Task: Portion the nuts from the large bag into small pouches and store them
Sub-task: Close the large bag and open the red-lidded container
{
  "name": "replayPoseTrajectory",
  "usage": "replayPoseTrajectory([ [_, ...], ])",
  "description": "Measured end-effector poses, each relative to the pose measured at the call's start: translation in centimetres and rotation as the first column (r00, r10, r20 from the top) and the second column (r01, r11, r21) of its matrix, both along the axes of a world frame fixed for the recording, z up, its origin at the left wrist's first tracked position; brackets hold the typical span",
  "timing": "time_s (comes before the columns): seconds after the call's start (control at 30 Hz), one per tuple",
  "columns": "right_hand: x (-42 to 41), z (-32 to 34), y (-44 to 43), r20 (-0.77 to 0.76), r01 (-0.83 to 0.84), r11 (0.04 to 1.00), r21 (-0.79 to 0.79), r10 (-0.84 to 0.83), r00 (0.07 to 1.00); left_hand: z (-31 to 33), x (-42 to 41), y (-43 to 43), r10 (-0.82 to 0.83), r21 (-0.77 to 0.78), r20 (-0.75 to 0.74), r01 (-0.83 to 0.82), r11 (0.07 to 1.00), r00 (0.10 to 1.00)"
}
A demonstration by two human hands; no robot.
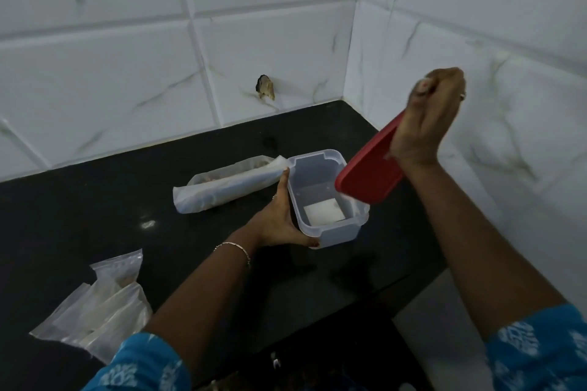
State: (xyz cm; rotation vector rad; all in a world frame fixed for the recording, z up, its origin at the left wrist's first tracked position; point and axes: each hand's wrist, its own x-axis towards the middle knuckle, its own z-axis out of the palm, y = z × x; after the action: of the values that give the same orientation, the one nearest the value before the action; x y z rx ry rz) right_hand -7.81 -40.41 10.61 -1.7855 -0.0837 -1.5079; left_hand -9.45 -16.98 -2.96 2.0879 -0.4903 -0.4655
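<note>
Nearest, a pile of small pouches [95, 311] is seen on the counter [79, 209], seemingly filled but not yet stored. Farther on, the clear box [327, 194] is gripped by the left hand [279, 219], almost empty, while the red lid [370, 165] is clasped aloft by the right hand [425, 124]. Behind, the rolled large bag [228, 182] is left lying with nuts inside.

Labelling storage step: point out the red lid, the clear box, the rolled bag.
red lid [368, 168], head view, flat top face
clear box [330, 233], head view, near wall
rolled bag [222, 189], head view, middle
</note>
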Motion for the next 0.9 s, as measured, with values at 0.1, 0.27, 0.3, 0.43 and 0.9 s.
replayPoseTrajectory([
  [0.1, -1.0, -0.3, -2.9, -0.029, 0.15, 0.987, 0.058, -0.148, 0.989, 0.1, -0.2, -0.2, 0.007, 0.003, 0.0, -0.007, 1.0, 1.0],
  [0.27, -2.3, -4.3, -5.2, -0.198, 0.167, 0.981, -0.096, -0.183, 0.963, 0.3, -0.2, 0.0, 0.014, 0.007, 0.034, -0.014, 1.0, 0.999],
  [0.3, -2.4, -5.5, -5.4, -0.239, 0.179, 0.974, -0.141, -0.209, 0.948, 0.3, -0.2, 0.1, 0.029, 0.003, 0.045, -0.029, 1.0, 0.999],
  [0.43, -3.2, -10.7, -5.8, -0.248, 0.282, 0.846, -0.452, -0.423, 0.871, 0.0, -0.6, 0.9, 0.099, 0.026, 0.073, -0.101, 0.994, 0.992],
  [0.9, -7.0, -18.6, -6.0, -0.695, -0.159, 0.837, -0.523, -0.311, 0.648, -0.7, -2.2, 2.6, 0.22, 0.007, 0.038, -0.22, 0.975, 0.975],
])
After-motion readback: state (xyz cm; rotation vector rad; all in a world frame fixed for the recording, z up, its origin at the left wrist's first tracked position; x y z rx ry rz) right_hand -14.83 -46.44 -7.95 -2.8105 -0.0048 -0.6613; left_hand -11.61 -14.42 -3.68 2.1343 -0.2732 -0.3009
